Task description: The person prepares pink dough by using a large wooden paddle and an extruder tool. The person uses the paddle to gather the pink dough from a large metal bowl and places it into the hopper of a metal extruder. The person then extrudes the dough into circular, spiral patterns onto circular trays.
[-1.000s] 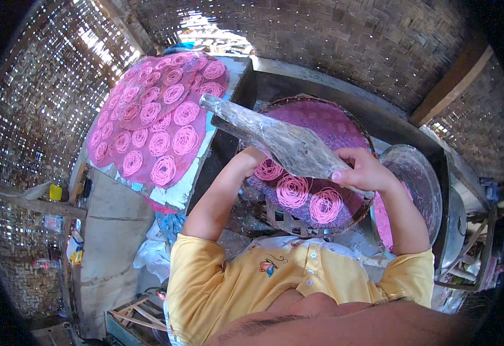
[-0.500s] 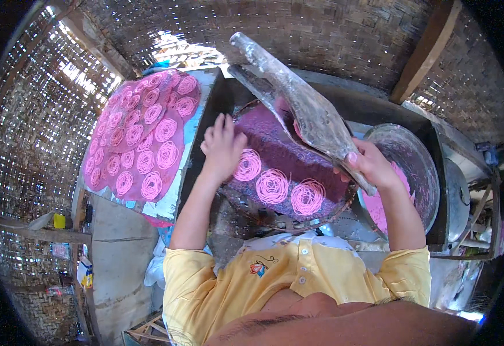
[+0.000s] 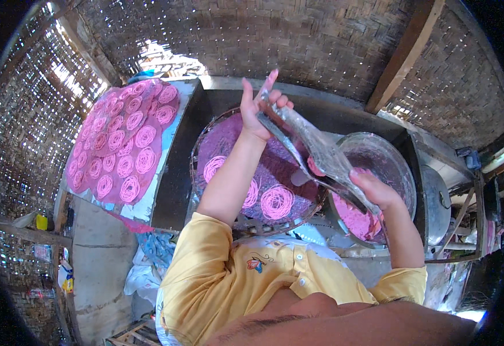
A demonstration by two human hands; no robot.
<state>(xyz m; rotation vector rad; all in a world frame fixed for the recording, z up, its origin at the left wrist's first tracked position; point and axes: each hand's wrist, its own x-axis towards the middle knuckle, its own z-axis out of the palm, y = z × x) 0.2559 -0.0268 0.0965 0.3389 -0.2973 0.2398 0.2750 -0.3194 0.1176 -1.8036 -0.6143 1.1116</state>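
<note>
- The right hand (image 3: 376, 189) is closed around the near end of a wooden tool (image 3: 326, 151) with two long arms, held slantwise above the round tray (image 3: 194, 167)
- The left hand (image 3: 258, 112) is at the tool's far end, thumb and forefinger stretched out and other fingers bent by the wood; whether it really grips, I cannot tell
- The tool's arms stand apart at the far end, with a pink lump (image 3: 314, 167) showing between them
- Below, three pink noodle coils (image 3: 278, 202) lie on purple cloth (image 3: 229, 135) in the tray, one partly behind the left forearm
- Just right of the tray, a basin (image 3: 399, 164) holds pink dough (image 3: 353, 216)
- The step in hand looks like steadying the opened tool; the next move seems to call for a sure two-handed hold, clear of the coils
</note>
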